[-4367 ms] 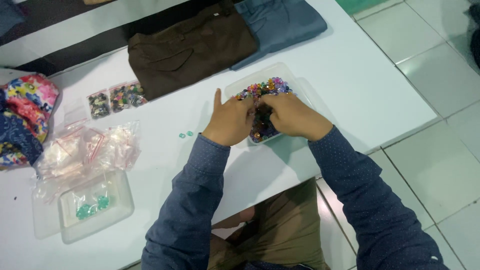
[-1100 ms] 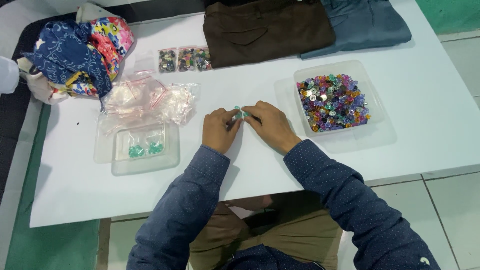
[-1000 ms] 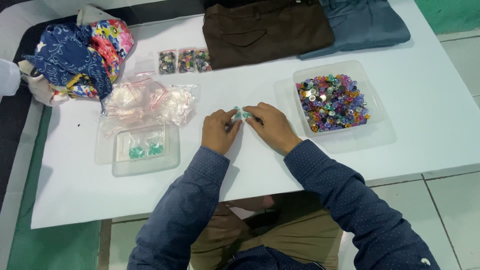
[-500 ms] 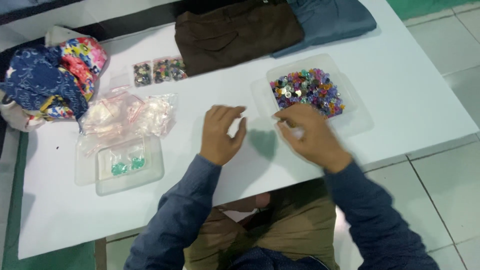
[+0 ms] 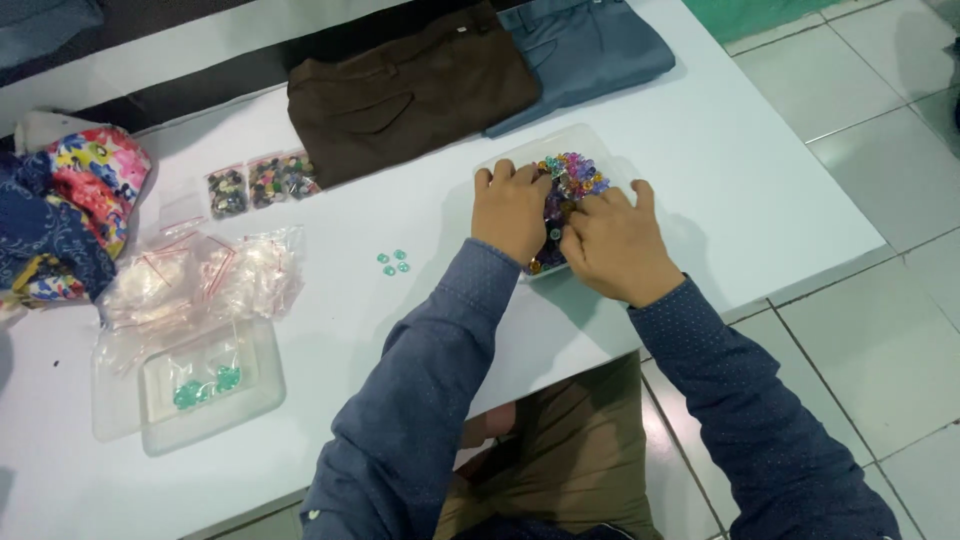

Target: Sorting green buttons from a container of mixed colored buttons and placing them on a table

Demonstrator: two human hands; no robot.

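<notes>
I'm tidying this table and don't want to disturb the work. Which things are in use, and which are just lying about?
In use:
left hand and right hand, both in the clear tray of mixed coloured buttons
loose green buttons
clear tub holding green buttons

Lying about:
brown trousers
blue trousers
patterned cloth
empty zip bags

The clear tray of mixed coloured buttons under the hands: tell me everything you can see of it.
The clear tray is shallow, rectangular and looks like thin transparent plastic. It lies flat on the white table, just in front of the folded brown trousers. It holds a heap of small buttons in many colours. The left hand and the right hand both rest in it, palms down, covering most of the heap.
</notes>
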